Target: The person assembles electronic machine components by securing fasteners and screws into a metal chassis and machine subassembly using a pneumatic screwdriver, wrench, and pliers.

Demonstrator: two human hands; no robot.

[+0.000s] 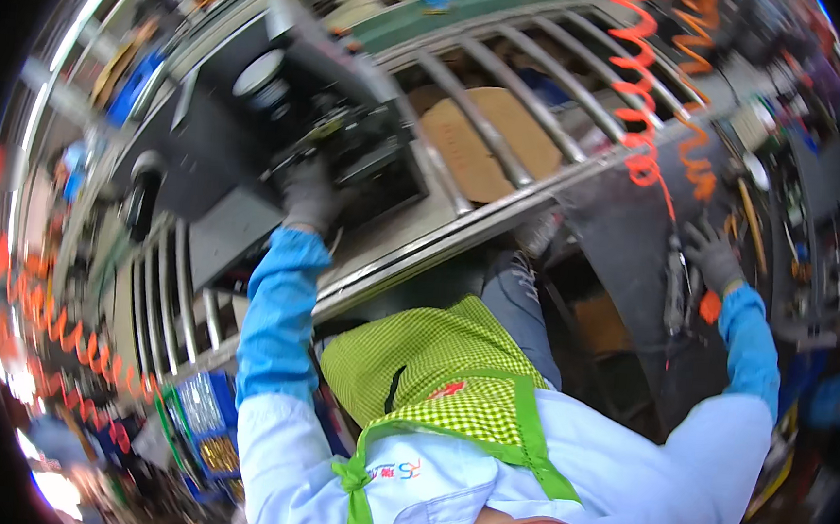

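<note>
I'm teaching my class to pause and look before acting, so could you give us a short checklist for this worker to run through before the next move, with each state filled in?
1. Both hands gloved: ok; left hand and right hand are covered in grey.
2. Left hand at the dark housing: ok; it reaches to the open side.
3. Left hand's hold on a part: cannot tell; that area is blurred.
4. Slim tool grasped by the right hand: not ok; it lies beside the spread fingers.
5. Orange coiled hose clear of the blue sleeves: ok; it hangs apart from both.
</note>
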